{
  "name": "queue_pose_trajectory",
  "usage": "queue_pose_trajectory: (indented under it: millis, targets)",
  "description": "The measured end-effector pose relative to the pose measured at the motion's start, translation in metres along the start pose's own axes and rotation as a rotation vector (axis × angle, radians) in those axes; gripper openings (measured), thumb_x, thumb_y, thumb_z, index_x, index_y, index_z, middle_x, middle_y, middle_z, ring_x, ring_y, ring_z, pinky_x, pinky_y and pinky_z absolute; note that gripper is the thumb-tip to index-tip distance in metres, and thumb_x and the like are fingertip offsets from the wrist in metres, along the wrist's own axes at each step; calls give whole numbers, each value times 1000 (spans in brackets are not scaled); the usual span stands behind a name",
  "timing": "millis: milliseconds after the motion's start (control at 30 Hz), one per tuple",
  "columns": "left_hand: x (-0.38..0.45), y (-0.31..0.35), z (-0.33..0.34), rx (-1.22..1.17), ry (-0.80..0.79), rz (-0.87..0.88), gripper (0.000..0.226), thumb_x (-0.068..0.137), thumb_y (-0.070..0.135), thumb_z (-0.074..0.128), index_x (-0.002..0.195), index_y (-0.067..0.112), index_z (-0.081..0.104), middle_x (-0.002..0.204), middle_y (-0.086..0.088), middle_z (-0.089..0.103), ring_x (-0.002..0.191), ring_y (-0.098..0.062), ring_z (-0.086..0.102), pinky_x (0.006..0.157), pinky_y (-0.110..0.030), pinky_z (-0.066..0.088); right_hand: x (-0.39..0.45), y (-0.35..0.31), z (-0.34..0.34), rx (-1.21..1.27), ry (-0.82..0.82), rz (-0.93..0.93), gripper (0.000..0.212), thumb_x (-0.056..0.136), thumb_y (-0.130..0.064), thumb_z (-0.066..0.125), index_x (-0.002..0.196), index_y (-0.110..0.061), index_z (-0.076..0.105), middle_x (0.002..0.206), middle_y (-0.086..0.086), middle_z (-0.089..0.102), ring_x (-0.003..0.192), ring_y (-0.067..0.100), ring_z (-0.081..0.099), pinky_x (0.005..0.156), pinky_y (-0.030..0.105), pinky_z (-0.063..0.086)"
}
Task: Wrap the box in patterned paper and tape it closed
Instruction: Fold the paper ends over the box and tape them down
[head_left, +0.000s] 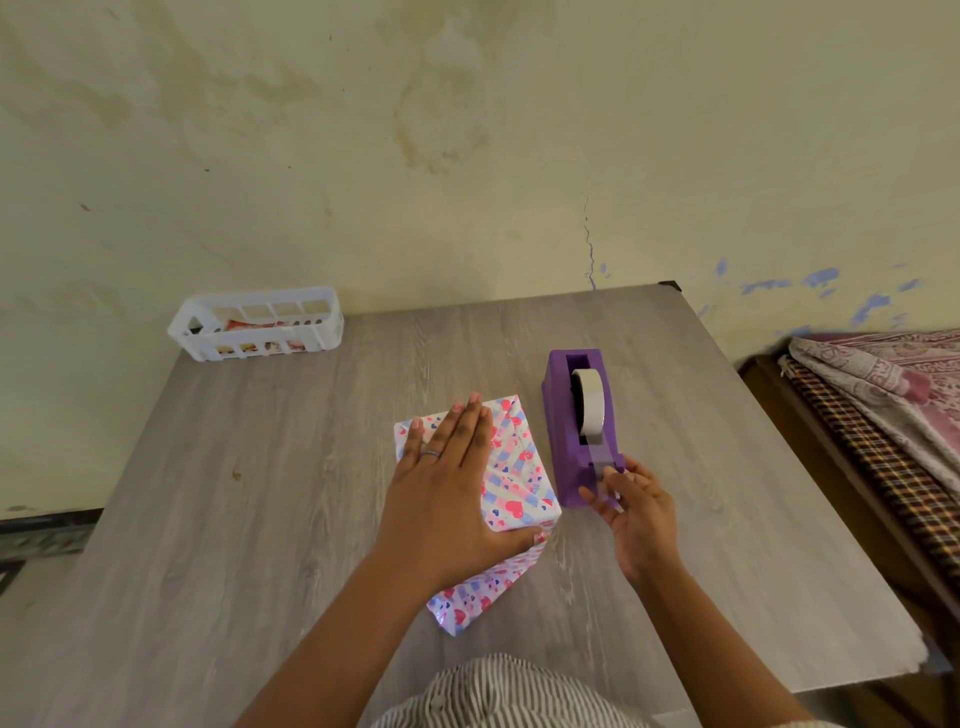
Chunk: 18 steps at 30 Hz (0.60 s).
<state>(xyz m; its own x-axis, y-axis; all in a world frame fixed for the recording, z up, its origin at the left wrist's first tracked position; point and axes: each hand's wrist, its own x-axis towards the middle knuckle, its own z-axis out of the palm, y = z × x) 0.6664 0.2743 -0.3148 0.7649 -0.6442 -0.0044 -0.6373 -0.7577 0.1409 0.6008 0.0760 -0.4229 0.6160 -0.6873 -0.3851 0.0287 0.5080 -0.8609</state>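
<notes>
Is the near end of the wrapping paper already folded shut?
No. The near end of the wrapping paper still sticks out loose past the left hand.

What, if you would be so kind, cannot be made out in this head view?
- Paper seam on the wrapped box: covered by the flat left hand.
- Free tape end at the purple dispenser: blocked by the right hand fingers.
- White basket contents: screened by its slatted wall.

Pink-and-blue heart-patterned paper (519, 467), purple tape dispenser (566, 441), white basket (254, 332).
</notes>
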Motion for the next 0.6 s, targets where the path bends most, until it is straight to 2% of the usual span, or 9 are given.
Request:
queue_pose_trajectory:
  millis: [100, 167, 267, 467, 600]
  targets:
    - [0, 0, -1, 4, 0, -4, 123, 50, 94, 5, 144, 20, -26, 149, 8, -34, 137, -8, -27, 110, -35, -21, 1, 3, -4, -62, -9, 13, 19, 90, -1, 56, 107, 7, 59, 118, 18, 61, 93, 28, 64, 72, 36, 60]
    - [0, 0, -1, 0, 0, -4, 123, 51, 93, 6, 144, 20, -26, 148, 8, -34, 137, -8, -27, 111, -36, -20, 1, 2, -6, -199, -37, -7, 12, 91, -3, 56, 94, 7, 61, 118, 12, 63, 92, 27, 66, 70, 35, 58]
    - [1, 1, -1, -8, 9, -2, 124, 51, 94, 7, 145, 20, -24, 148, 8, -33, 137, -7, -26, 111, -35, -20, 4, 1, -5, -449, -5, -73, 15, 91, -6, 56, 79, 3, 57, 117, 6, 63, 87, 22, 67, 64, 31, 57]
    - [0, 1, -1, 5, 7, -5, 123, 51, 94, 7, 143, 21, -28, 147, 8, -36, 136, -8, -28, 110, -35, -22, 3, 1, -3, -719, 52, -214, 14, 93, -10, 55, 79, -8, 58, 101, 3, 62, 75, 20, 66, 60, 32, 58]
    - [-1, 2, -1, 6, 5, -4, 123, 52, 93, 8, 144, 20, -26, 148, 8, -34, 136, -7, -27, 109, -35, -22, 7, 3, -1, -833, 53, -258, 8, 95, -13, 52, 91, -9, 59, 93, 1, 62, 71, 18, 67, 56, 28, 56]
